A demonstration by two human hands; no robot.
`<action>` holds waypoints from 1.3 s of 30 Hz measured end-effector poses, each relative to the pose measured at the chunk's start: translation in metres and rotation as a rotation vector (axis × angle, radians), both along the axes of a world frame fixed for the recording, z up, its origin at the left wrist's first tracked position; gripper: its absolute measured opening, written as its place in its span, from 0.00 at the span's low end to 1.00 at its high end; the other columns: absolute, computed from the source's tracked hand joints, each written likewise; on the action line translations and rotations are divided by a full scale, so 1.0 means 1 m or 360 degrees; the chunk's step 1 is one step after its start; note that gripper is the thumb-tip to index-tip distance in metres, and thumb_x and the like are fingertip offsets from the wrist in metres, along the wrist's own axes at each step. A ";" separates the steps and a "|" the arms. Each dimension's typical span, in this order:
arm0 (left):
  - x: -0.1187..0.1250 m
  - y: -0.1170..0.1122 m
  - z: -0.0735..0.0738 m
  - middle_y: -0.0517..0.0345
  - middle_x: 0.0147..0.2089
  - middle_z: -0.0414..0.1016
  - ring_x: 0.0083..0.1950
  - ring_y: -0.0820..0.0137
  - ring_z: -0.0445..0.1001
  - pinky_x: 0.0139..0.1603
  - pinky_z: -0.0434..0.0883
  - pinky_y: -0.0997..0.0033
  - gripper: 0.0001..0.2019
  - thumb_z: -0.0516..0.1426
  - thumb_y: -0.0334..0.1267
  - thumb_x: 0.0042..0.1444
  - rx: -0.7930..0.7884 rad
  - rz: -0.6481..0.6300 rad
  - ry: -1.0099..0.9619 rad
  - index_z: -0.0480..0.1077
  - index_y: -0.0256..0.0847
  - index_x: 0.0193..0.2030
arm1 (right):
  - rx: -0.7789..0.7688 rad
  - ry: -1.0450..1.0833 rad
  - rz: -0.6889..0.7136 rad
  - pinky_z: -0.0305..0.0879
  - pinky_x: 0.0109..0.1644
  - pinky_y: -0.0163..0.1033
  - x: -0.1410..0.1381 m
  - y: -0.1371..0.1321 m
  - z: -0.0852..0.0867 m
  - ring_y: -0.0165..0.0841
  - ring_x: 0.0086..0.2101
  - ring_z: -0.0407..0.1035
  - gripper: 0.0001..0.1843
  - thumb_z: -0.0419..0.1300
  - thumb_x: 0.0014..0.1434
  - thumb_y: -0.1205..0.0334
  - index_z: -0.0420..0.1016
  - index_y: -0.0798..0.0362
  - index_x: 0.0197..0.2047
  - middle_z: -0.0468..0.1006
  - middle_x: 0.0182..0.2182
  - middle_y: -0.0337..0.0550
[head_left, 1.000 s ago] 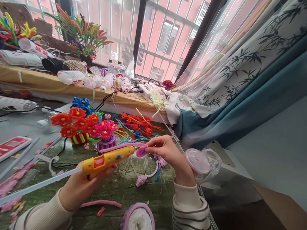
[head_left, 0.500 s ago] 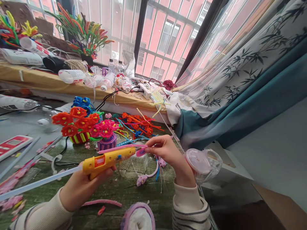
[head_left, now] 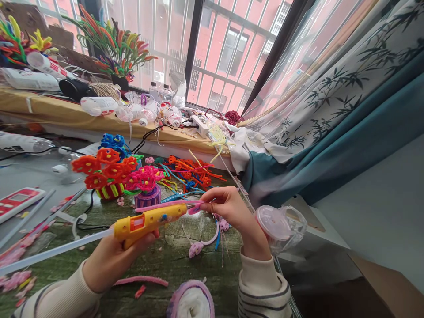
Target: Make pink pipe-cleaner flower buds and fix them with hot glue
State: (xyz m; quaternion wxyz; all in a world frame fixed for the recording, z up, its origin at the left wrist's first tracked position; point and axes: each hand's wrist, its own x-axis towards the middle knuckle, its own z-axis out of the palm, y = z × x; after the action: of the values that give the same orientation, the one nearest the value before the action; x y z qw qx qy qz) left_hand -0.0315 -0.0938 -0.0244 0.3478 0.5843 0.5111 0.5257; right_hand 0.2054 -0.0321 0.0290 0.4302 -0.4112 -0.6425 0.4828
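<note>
My left hand (head_left: pixel 107 260) is wrapped round the grip of a yellow glue gun (head_left: pixel 149 221), whose clear glue stick (head_left: pixel 53 251) sticks out to the lower left. The gun's nozzle touches a small pink coil (head_left: pixel 194 209) of pipe cleaner. My right hand (head_left: pixel 228 206) pinches that coil, and a pink pipe cleaner tail (head_left: pixel 162 205) runs left from it. Both hands hover above the green table (head_left: pixel 172 256).
Pipe-cleaner flower pots, orange (head_left: pixel 102 170) and magenta (head_left: pixel 145 183), stand behind the gun. Loose pipe cleaners (head_left: pixel 188 170) lie further back. A clear plastic cup (head_left: pixel 281 225) sits by my right wrist. A purple-rimmed roll (head_left: pixel 190 300) lies at the near edge. A cluttered shelf (head_left: pixel 99 119) and curtain (head_left: pixel 331 132) border the table.
The pink coil in my right hand has tilted from facing me to edge-on. The glue gun has shifted very slightly; both hands stay in place.
</note>
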 end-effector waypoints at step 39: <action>-0.014 0.006 -0.009 0.60 0.19 0.72 0.30 0.63 0.77 0.20 0.66 0.76 0.15 0.57 0.54 0.54 -0.0118 -0.0202 0.0207 0.72 0.44 0.30 | 0.0039 0.0021 0.0001 0.61 0.29 0.33 -0.001 -0.001 -0.001 0.29 0.25 0.68 0.09 0.74 0.44 0.60 0.82 0.55 0.27 0.79 0.24 0.40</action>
State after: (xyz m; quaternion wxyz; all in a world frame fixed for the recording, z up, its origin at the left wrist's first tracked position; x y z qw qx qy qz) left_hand -0.0458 -0.0878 -0.0337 0.3679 0.6350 0.5136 0.4444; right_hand 0.2041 -0.0329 0.0281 0.4393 -0.4024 -0.6457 0.4777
